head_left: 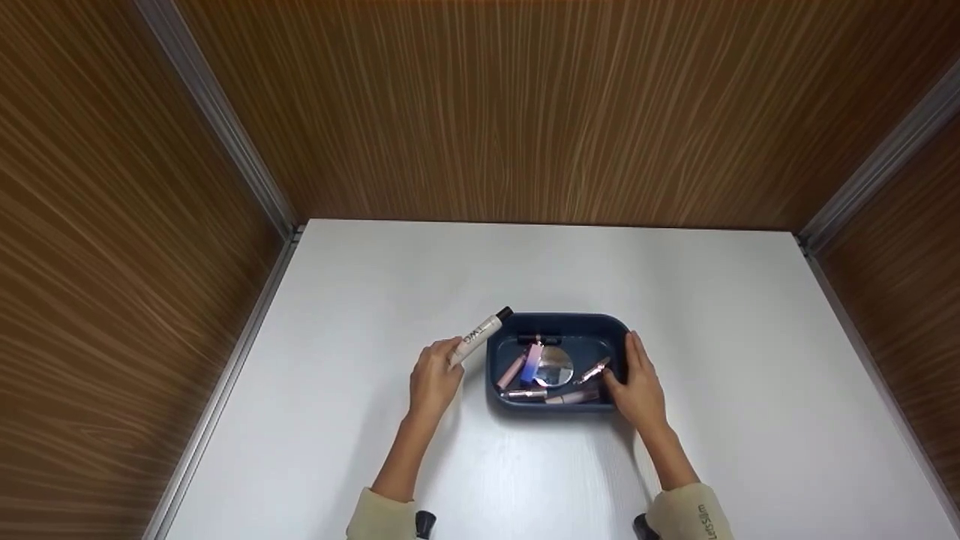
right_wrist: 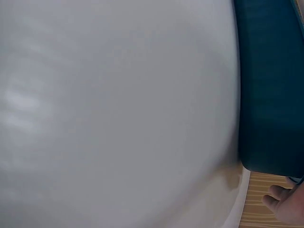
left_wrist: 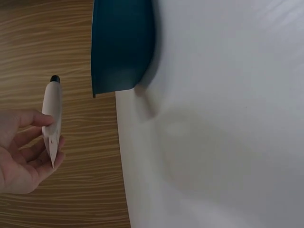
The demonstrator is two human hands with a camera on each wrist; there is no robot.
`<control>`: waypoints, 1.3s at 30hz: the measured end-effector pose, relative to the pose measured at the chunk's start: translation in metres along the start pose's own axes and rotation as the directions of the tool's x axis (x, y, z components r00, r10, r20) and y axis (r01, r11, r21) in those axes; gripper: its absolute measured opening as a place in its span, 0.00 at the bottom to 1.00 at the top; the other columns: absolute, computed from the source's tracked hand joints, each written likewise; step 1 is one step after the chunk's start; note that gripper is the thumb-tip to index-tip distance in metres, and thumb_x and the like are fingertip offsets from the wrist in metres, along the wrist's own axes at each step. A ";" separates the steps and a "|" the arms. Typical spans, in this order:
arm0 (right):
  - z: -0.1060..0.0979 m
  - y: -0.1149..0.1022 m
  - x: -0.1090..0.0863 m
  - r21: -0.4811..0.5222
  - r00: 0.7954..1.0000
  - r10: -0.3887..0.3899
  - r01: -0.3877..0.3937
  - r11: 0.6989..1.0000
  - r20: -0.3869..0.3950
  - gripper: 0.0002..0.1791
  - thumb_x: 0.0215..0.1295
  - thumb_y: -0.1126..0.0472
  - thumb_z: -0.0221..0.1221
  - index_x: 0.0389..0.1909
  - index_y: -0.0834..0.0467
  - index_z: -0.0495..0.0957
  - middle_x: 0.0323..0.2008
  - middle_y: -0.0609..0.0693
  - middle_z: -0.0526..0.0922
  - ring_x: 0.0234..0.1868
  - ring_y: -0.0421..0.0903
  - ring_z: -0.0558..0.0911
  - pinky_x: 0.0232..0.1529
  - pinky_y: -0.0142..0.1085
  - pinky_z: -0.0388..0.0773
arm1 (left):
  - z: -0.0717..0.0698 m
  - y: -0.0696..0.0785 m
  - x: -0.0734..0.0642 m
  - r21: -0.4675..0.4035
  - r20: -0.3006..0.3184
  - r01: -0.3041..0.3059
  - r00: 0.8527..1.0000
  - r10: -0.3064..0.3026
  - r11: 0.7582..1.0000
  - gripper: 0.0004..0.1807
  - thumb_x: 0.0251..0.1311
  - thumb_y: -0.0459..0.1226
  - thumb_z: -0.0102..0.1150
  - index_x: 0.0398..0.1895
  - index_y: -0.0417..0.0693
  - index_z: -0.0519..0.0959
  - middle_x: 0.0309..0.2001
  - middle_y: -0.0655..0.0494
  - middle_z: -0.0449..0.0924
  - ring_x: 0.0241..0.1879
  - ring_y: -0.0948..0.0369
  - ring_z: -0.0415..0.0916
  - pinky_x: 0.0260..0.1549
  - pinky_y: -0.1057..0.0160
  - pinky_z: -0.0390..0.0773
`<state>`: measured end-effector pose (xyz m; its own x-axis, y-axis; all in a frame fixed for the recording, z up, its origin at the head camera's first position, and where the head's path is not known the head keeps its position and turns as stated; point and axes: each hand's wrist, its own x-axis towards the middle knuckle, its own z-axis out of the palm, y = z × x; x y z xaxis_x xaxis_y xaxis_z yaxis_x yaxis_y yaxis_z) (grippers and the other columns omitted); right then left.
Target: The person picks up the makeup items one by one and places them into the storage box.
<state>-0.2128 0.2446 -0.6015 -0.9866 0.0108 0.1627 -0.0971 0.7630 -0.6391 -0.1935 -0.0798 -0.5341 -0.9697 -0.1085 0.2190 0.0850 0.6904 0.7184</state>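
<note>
A white tube with a black cap (head_left: 477, 339) is pinched in my left hand (head_left: 435, 381), tilted with its cap toward the upper right. In the left wrist view, the thumb presses the tube (left_wrist: 53, 107) against the fingers. My right hand (head_left: 639, 390) grips the right wall of a dark blue bin (head_left: 555, 408), thumb inside and fingers along the outside. Inside the bin lie a round mirror-like disc (head_left: 553, 366), a pink-and-blue box (head_left: 531, 365), a pink tube (head_left: 512, 370), a dark stick (head_left: 540, 339) and several slim cosmetic tubes. One shiny slim tube (head_left: 595, 370) lies close to the right thumb.
The bin stands on a white table (head_left: 375, 300). Wood-grain panels (head_left: 495, 112) rise behind it and on both sides, with grey metal strips (head_left: 217, 105) at the corners.
</note>
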 end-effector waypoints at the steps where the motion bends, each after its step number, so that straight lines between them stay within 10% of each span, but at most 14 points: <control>1: 0.000 0.000 0.000 0.000 1.000 0.001 -0.001 1.000 0.001 0.42 0.59 0.60 0.58 0.69 0.66 0.48 0.70 0.59 0.47 0.67 0.59 0.51 0.62 0.51 0.50 | 0.001 0.001 -0.001 0.000 0.005 -0.002 1.000 0.002 1.000 0.23 0.43 0.23 0.60 0.48 0.39 0.79 0.44 0.48 0.79 0.40 0.54 0.74 0.36 0.56 0.74; 39: 0.000 0.001 0.002 0.010 0.998 -0.040 0.041 0.999 -0.048 0.41 0.57 0.61 0.60 0.68 0.68 0.51 0.68 0.62 0.51 0.65 0.61 0.54 0.60 0.53 0.53 | 0.027 0.030 -0.010 0.017 0.101 -0.156 0.983 0.154 0.988 0.22 0.43 0.25 0.60 0.46 0.41 0.80 0.44 0.50 0.79 0.42 0.54 0.74 0.37 0.56 0.74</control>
<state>-0.2148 0.2456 -0.6023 -0.9745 0.0108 0.2241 -0.1387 0.7563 -0.6393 -0.1871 -0.0382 -0.5328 -0.9632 0.0715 0.2592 0.2315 0.7107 0.6644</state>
